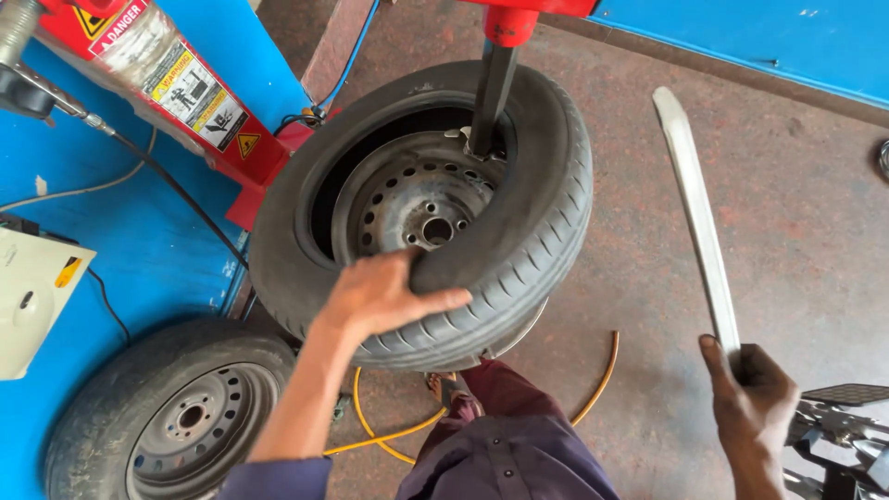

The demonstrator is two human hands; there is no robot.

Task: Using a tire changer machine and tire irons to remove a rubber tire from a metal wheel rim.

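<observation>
A black tyre (528,213) sits tilted on a grey steel wheel rim (412,199) on a tyre changing machine. My left hand (384,296) grips the tyre's near bead, lifting it off the rim. The machine's black mounting arm (489,93) presses down at the rim's far edge. My right hand (748,393) holds a long flat metal tyre lever (694,204), which points up and away over the floor, apart from the tyre.
A second tyre on a steel rim (171,417) leans at the lower left. The machine's red column (185,93) stands at the upper left before a blue wall. A yellow hose (398,431) lies on the reddish floor. Metal pedals (847,426) sit at the right.
</observation>
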